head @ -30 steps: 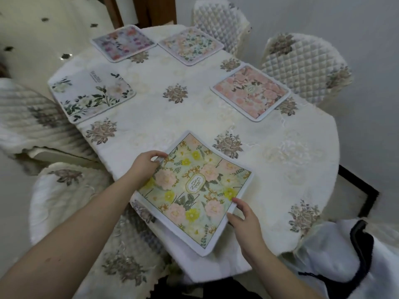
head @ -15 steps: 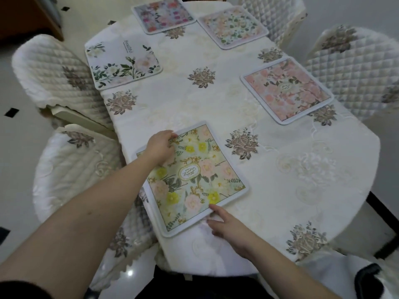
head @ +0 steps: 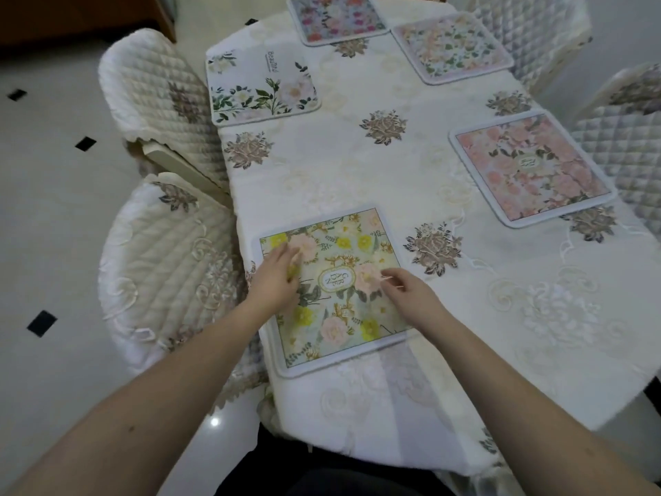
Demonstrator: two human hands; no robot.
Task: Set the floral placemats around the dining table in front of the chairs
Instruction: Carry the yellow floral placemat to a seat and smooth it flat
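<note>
Left hand: palm down on the left half of the yellow-and-pink floral placemat, fingers straight and slightly spread, fingertips touching the printed surface near a pink bloom. It grips nothing. Right hand: rests on the right half of the same placemat, fingers loosely extended toward its middle; motion blur hides whether the fingertips press the mat or sit just above it.

Placemat position: flat on the cream embroidered tablecloth, at the near left edge of the dining table, directly in front of the quilted chair on that side. An oval label at its centre reads "GARDEN", stacked in three rows.

Other placemats on the table:
- White placemat with green leaves, farther along the left edge, in front of a second quilted chair. Small printed word near its top, apparently "Beautiful"; not fully legible.
- Pink rose placemat, right edge. Centre label unreadable.
- Two more floral placemats side by side at the far end.
</note>
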